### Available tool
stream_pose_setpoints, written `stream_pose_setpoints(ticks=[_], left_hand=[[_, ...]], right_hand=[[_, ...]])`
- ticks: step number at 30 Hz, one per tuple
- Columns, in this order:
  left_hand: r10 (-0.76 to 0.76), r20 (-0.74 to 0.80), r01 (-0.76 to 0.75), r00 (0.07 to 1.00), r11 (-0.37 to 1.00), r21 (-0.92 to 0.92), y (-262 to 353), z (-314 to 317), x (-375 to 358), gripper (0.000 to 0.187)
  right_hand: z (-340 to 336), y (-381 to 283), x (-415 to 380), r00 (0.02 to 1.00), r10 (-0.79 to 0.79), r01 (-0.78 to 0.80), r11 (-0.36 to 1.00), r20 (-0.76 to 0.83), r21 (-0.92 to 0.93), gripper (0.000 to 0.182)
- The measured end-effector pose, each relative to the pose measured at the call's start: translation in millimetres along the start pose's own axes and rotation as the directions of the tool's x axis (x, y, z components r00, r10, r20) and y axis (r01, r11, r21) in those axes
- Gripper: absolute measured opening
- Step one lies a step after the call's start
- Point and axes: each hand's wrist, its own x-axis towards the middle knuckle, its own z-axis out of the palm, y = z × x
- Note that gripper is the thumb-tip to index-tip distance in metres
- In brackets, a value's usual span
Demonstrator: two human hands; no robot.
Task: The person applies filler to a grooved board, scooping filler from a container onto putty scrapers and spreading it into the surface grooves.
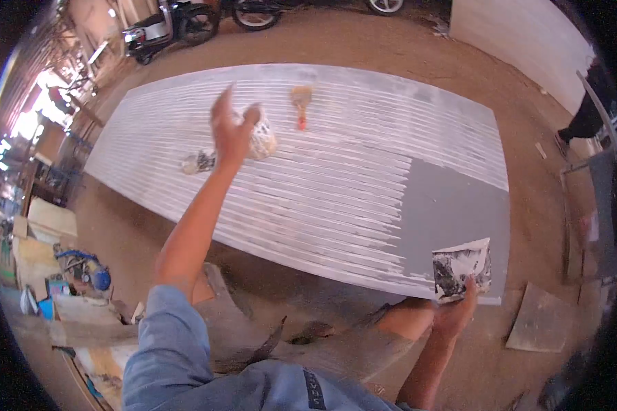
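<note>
A large ribbed panel [336,171] lies flat on the dirt floor, mostly coated white with a bare grey corner [452,205] at the near right. My left hand [230,130] is raised over the panel with fingers apart, close to a white tub [262,140] that stands on it. A crumpled smeared scrap [197,162] lies just left of the tub. A paintbrush [301,103] with an orange handle rests further back. My right hand [459,312] grips a paint-stained sheet [461,268] at the panel's near right corner.
Motorbikes [178,24] stand at the far edge. A white board [528,41] leans at the right, with another person's dark leg [586,116] beside it. Tools and clutter [68,274] lie at the left. A flat grey slab [541,318] sits right of my right hand.
</note>
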Motion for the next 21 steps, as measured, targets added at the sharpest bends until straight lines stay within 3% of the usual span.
stream_pose_setpoints(ticks=[1, 3, 4, 6, 10, 12, 13, 14, 16, 17, 19, 20, 21], left_hand=[[0.003, -0.018, -0.003, 1.000, 1.000, 0.016, -18.0, -27.0, 7.0, 0.074], [-0.411, -0.109, 0.377, 0.905, 0.895, -0.239, -60.8, -63.7, 6.2, 0.078], [-0.420, -0.134, 0.383, 0.898, 0.893, -0.235, -75.4, -76.7, 7.6, 0.078], [-0.542, 0.293, 0.591, 0.787, 0.800, -0.108, -90.4, -84.0, 0.4, 0.080], [-0.524, 0.325, 0.607, 0.787, 0.750, -0.263, -70.3, -78.1, 8.4, 0.078], [-0.443, 0.380, 0.566, 0.812, 0.759, -0.322, -84.9, -58.1, 14.2, 0.072], [-0.454, 0.371, 0.567, 0.810, 0.769, -0.295, -85.3, -45.8, 14.9, 0.054], [-0.448, 0.374, 0.564, 0.812, 0.768, -0.305, -85.4, -42.6, 19.7, 0.054], [-0.468, 0.261, 0.511, 0.845, 0.849, -0.135, -80.7, -39.5, 30.1, 0.041], [-0.462, 0.266, 0.507, 0.846, 0.852, -0.133, -85.2, -32.2, 33.2, 0.041], [-0.341, 0.078, 0.346, 0.937, 0.935, -0.071, -99.7, -14.5, 27.5, 0.038], [-0.337, 0.076, 0.342, 0.939, 0.937, -0.070, -104.0, -9.4, 24.1, 0.038], [-0.246, 0.054, 0.245, 0.968, 0.969, 0.012, -105.4, -1.7, 20.7, 0.038]], right_hand=[[1.0, -1.0, 0.7, 0.999, -0.028, 0.030, 0.997, 0.024, -0.070, 0.039], [12.8, -3.9, -6.2, 0.995, -0.053, 0.065, 0.988, 0.083, -0.142, 0.039], [26.8, -6.6, -9.8, 0.986, -0.103, 0.131, 0.965, 0.132, -0.227, 0.039], [33.6, -10.1, -4.8, 0.973, -0.133, 0.187, 0.934, 0.191, -0.303, 0.040], [57.0, -23.6, -22.6, 0.977, 0.006, 0.022, 0.991, 0.212, -0.131, 0.044], [60.6, -28.5, -26.7, 0.966, -0.071, 0.140, 0.952, 0.249, -0.271, 0.042], [58.9, -27.0, -20.5, 0.960, -0.100, 0.184, 0.930, 0.263, -0.319, 0.042], [41.6, -18.5, -11.1, 0.968, -0.106, 0.164, 0.954, 0.229, -0.252, 0.042], [43.8, -18.6, -9.9, 0.976, -0.116, 0.148, 0.975, 0.187, -0.167, 0.041], [41.6, -25.1, -10.3, 0.984, -0.089, 0.114, 0.980, 0.156, -0.163, 0.040], [33.0, -24.5, -3.0, 0.995, -0.063, 0.076, 0.980, 0.073, -0.184, 0.042], [28.5, -23.3, -1.7, 0.995, -0.064, 0.077, 0.981, 0.074, -0.179, 0.042], [30.8, -25.6, -5.6, 0.998, -0.052, 0.059, 0.982, 0.046, -0.177, 0.044]])
